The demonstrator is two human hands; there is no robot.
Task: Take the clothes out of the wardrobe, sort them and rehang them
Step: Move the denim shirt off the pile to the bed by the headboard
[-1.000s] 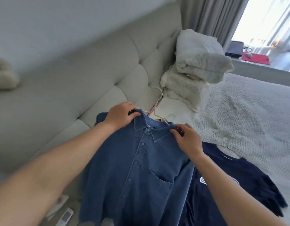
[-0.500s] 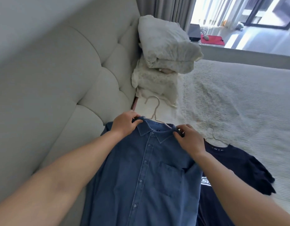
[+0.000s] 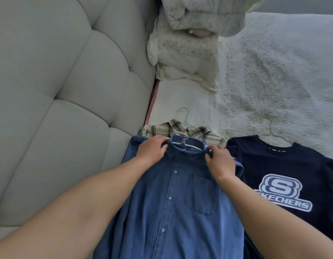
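Head view: denim shirt (image 3: 173, 212), buttoned, with one chest pocket, lies flat on the bed (image 3: 274, 71) on a white hanger (image 3: 182, 142). Left hand (image 3: 152, 150) fingers grasp the left collar and shoulder; right hand (image 3: 221, 161) fingers pinch the right collar edge. A plaid shirt (image 3: 180, 129) lies beneath. A navy T-shirt (image 3: 285, 169) with printed logo lies just beside, on a wire hanger (image 3: 269, 131). Tufted padded headboard (image 3: 59, 90) at left.

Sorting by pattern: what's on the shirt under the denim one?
Beige plaid shirt, cream with dark check lines, seen in the head view.
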